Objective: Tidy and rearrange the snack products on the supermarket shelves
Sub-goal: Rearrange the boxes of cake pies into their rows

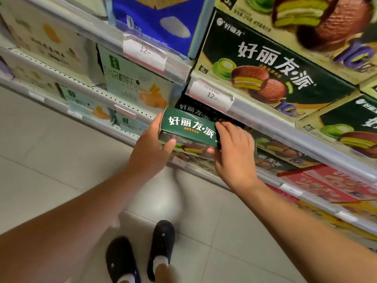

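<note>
Both hands hold one green box (188, 129) printed 好丽友·派 at the shelf edge: the left hand (152, 148) grips its left end, the right hand (234, 150) its right end. Price tags (211, 96) above read 12.80.

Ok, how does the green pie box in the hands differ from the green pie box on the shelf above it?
The held box shows its narrow side, gripped by the left hand and right hand. The shelf box shows its broad face with pies pictured, and nothing touches it. Both are dark green with the same white lettering.
</note>
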### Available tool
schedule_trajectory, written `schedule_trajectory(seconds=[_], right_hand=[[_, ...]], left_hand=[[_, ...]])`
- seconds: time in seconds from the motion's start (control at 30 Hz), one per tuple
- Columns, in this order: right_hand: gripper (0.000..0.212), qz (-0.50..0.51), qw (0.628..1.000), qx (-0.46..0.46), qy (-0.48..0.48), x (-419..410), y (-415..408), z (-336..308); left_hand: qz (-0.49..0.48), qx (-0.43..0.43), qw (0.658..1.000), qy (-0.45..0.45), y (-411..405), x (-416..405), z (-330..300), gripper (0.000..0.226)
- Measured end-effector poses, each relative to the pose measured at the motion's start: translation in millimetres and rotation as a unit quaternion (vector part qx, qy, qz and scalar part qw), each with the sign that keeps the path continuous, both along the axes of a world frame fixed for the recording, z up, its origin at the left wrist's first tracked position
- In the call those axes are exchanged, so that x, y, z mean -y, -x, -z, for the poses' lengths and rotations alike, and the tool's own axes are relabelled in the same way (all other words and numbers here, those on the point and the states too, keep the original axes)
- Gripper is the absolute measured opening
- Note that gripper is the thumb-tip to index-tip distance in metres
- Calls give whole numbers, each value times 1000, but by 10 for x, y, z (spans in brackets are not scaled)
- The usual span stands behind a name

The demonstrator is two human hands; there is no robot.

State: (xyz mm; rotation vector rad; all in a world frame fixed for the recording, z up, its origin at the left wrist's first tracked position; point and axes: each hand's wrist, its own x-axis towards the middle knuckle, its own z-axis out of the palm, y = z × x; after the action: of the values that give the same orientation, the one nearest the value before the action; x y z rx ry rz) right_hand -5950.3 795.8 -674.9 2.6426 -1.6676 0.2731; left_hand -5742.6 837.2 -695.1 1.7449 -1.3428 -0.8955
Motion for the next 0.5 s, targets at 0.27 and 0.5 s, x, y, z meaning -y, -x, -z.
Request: schedule_trajectory(seconds=[0.27, 0.5], right_hand=[[48, 89, 994, -64, 4, 435, -136, 122], [27, 75, 993, -48, 82, 427, -96, 53]], left_hand=[[11, 58, 998, 36, -64, 718, 196, 29], [30, 66, 993, 98, -191, 803, 219, 49]])
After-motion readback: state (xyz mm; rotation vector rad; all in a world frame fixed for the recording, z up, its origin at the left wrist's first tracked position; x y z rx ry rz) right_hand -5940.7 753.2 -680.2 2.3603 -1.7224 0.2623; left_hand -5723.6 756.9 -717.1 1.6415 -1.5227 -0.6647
